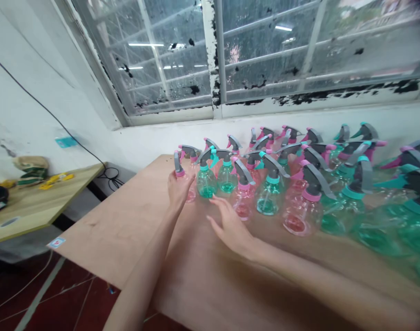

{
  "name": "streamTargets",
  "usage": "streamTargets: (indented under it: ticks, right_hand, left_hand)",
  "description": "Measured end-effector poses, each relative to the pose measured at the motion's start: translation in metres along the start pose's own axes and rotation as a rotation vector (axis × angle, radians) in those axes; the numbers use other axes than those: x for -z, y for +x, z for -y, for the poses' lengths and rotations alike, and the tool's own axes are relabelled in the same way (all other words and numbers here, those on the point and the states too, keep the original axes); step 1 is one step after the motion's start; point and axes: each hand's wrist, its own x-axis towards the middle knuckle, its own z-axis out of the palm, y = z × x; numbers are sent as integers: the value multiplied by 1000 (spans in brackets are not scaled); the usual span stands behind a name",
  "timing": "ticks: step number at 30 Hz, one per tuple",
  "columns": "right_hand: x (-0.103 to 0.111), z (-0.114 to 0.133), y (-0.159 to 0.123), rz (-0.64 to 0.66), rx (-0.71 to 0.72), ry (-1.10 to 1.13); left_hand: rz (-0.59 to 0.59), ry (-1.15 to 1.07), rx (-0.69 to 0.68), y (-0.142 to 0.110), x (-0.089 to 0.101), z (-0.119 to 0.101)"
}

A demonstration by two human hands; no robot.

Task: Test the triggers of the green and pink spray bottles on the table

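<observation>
At the left end of a group of spray bottles, my left hand (pixel 177 191) is closed round a clear pink spray bottle (pixel 190 195) with a grey trigger head. The bottle stands on the table, partly hidden by my hand. My right hand (pixel 232 227) has its fingers stretched out and apart, with nothing held. Its fingertips come close to a green spray bottle (pixel 207 184) with a teal collar; I cannot tell whether they touch. Just beyond that hand stands another pink spray bottle (pixel 243 207).
Several more pink and green spray bottles (pixel 270 197) crowd the right side of the brown table (pixel 120 225), close together along the wall. A barred window (pixel 182 59) is above. To the left, a second table (pixel 68 184) carries a bag, yellow pieces and a black container. A black cable (pixel 58 119) hangs down the wall.
</observation>
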Motion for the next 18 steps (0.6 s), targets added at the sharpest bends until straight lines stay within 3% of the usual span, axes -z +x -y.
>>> streamTargets:
  ticks: [4,7,13,18]
  right_hand:
    - [-34,1,57,-182,-130,-54]
    - [-49,-3,83,-281,-200,-96]
    - [-61,-11,101,-356,-293,-174]
    - [-62,-14,114,-287,-330,-184]
  left_hand:
    - [30,17,-21,0,2,4]
    - [71,18,-46,-3,13,9]
    - [143,12,-89,-15,43,18]
    - [173,32,-93,-37,74,30]
